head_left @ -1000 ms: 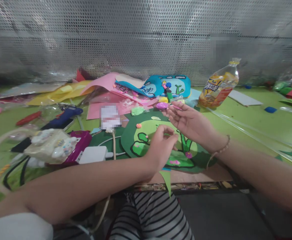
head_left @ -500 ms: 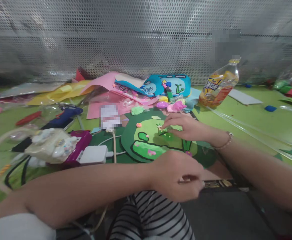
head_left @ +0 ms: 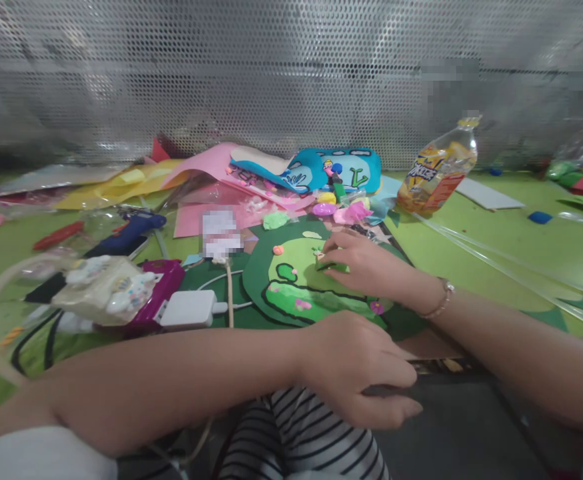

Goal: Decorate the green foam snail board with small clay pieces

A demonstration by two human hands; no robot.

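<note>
My left hand (head_left: 358,370) hovers above my lap at the near edge of the green craft picture (head_left: 251,283). Its thumb and fingers are apart, and nothing shows between them. Over the right half of the picture reaches my right hand (head_left: 366,267), palm down with fingers stretched and slightly spread. Its fingertips are at a small green-topped clay figure (head_left: 317,251); whether they press on it I cannot tell. Around it, the picture carries an orange clay dot (head_left: 278,250), a pink clay shape (head_left: 302,305) and a purple clay flower (head_left: 377,307).
Behind lie a blue craft picture (head_left: 371,160) and lumps of coloured clay (head_left: 324,209). A tilted plastic bottle (head_left: 436,173) stands to the right. On the left are a white charger (head_left: 188,309), cables, a decorated case (head_left: 106,290) and a blue glue gun (head_left: 144,223).
My left hand has opened from a pinch, thumb and fingers parting, and moved slightly right and down. My right hand has shifted slightly left and down, its fingertips staying near the small figure.
</note>
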